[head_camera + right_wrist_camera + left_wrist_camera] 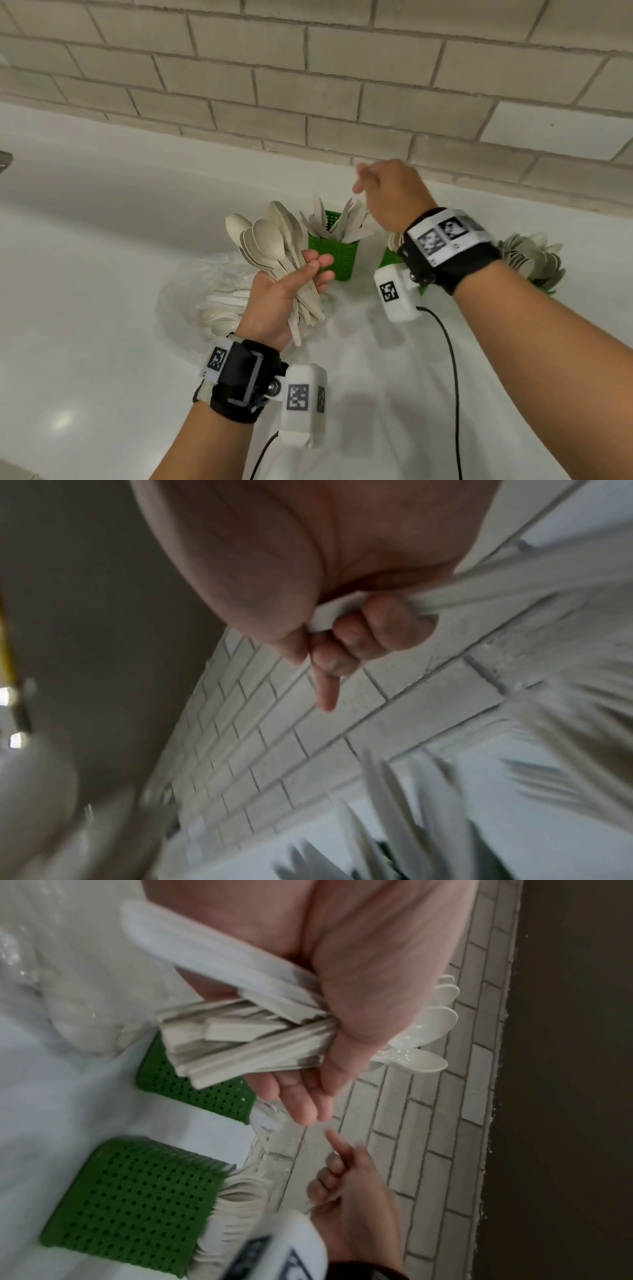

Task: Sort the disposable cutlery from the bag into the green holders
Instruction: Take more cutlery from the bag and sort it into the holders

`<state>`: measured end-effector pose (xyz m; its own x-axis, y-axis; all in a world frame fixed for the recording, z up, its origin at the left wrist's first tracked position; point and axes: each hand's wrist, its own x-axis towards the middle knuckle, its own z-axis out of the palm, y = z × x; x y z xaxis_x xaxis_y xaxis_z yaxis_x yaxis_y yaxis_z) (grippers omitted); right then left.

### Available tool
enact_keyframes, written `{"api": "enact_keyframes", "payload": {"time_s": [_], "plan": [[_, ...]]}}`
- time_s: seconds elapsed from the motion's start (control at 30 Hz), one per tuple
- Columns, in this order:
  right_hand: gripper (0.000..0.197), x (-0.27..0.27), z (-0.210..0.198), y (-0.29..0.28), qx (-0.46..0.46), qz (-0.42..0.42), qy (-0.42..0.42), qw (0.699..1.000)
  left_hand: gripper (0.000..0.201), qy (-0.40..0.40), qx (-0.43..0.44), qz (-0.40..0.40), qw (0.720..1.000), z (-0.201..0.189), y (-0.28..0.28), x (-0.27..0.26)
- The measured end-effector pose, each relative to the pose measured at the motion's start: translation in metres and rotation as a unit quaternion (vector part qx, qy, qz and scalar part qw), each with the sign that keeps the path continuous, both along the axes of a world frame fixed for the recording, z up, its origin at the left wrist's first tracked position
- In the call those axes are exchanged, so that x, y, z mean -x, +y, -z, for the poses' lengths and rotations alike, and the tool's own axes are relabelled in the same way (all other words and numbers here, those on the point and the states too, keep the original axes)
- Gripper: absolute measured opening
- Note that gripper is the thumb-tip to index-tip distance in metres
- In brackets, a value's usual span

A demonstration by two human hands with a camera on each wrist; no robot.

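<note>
The person's left hand [287,294] grips a thick bundle of pale disposable spoons [270,240] by the handles, fingers curled round them and thumb across the front, bowls fanned upward. From the left wrist view the handle ends [240,1042] stick out below the palm.

The right hand [387,195] is raised above the green holders near the back edge of the white counter [102,240], close to the tiled wall [308,68]. In the right wrist view its fingers [377,631] are curled round a single pale utensil handle [514,580], with one finger pointing straight out; which kind of utensil it is cannot be told through the blur.

The left green holder [334,255], a perforated basket, stands upright and is packed with what look like knives [342,222], splayed outward. A second green holder [390,257] stands just beside it to the right, mostly hidden by the right wrist. A third bunch of spoons [534,257] stands further right along the back edge, its green base barely showing.

The clear plastic bag [191,291] lies on the counter behind the left hand, with more pale cutlery inside.

Both wrists carry black straps with white camera housings [303,401] bearing square black-and-white coded markers; no readable words or brand names show anywhere. A black cable [452,359] trails from the right wrist unit.
</note>
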<state>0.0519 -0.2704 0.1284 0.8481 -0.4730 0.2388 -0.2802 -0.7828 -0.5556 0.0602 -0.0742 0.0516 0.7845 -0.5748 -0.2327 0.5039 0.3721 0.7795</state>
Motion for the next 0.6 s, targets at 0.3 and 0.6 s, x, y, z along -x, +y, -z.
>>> {"api": "enact_keyframes", "payload": {"time_s": [0.3, 0.6], "plan": [[0.040, -0.015, -0.007, 0.007, -0.150, -0.046, -0.230, 0.960, 0.019, 0.028, 0.048, 0.058, 0.997, 0.000, 0.005, -0.003], [0.041, -0.014, 0.036, 0.003, 0.141, -0.082, 0.142, 0.976, 0.019, 0.005, 0.038, 0.087, 0.995, -0.006, 0.004, -0.002]]}}
